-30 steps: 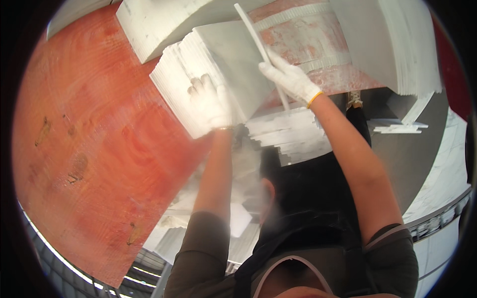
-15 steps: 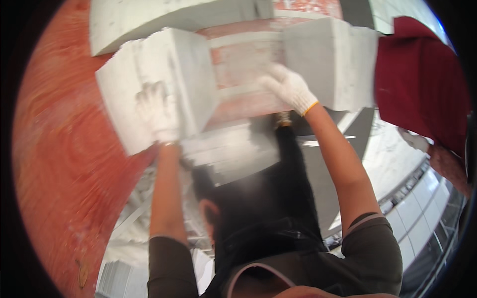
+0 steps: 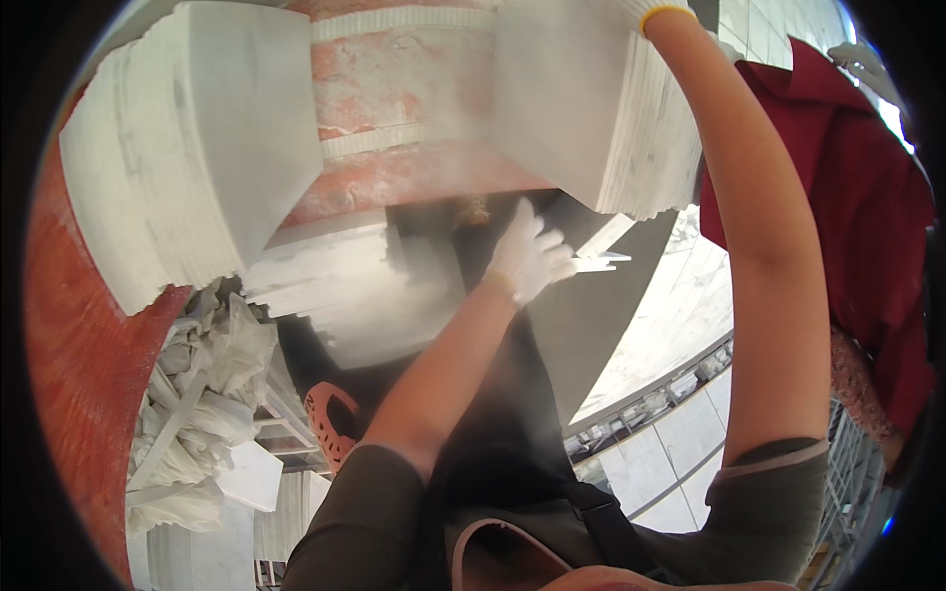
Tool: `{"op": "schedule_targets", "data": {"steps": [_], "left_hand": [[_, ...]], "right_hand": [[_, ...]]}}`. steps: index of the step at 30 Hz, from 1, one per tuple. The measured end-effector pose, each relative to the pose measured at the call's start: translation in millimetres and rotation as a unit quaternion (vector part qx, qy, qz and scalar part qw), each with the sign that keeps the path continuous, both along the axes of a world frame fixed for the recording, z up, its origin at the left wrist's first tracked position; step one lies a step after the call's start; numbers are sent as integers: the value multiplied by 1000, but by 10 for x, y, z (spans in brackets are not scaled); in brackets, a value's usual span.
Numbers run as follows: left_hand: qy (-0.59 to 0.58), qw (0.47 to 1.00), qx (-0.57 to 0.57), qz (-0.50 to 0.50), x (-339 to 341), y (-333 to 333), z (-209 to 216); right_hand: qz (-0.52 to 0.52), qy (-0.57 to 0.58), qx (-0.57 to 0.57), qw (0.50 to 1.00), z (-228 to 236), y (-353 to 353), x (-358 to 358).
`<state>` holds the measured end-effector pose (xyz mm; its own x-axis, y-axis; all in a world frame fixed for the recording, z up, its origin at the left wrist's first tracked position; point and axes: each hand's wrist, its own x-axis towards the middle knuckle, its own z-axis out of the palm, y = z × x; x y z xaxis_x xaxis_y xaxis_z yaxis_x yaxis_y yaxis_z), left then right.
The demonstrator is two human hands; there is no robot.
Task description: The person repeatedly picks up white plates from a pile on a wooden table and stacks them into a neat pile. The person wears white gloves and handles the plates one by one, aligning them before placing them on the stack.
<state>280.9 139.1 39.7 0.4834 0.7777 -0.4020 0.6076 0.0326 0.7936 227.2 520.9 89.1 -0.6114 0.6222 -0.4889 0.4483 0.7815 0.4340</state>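
My left grip [image 3: 532, 258], white-gloved, is held with fingers apart and nothing in it; it shows in front of the bench, nearest some thin white strips [image 3: 603, 259]. My right grip [image 3: 636, 10], also gloved, appears at the far edge of the right stack of slabs [image 3: 650, 133]; the upper edge of view cuts it off, so I cannot tell whether its fingers are apart, together or clamped. That stack stands on the red bench [image 3: 89, 345], well apart from the left stack of slabs [image 3: 163, 148]. Two ribbed white strips [image 3: 404, 20] cross the bench between them. Crumpled plastic [image 3: 222, 355] lies below, left.
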Motion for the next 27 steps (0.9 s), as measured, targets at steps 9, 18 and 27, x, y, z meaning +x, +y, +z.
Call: {"op": "schedule_targets", "data": {"steps": [9,18,27], "left_hand": [[730,-156,482,-459,330,674,-435],[783,416,461,-37,493,539,-824],[557,-311,394,-662,314,537,-334]], "right_hand": [[-46,60,31,997,-239,77,-59],[-181,-50,-89,978,-348,374,-272],[2,-11,-217,976,-199,226,-342]]}}
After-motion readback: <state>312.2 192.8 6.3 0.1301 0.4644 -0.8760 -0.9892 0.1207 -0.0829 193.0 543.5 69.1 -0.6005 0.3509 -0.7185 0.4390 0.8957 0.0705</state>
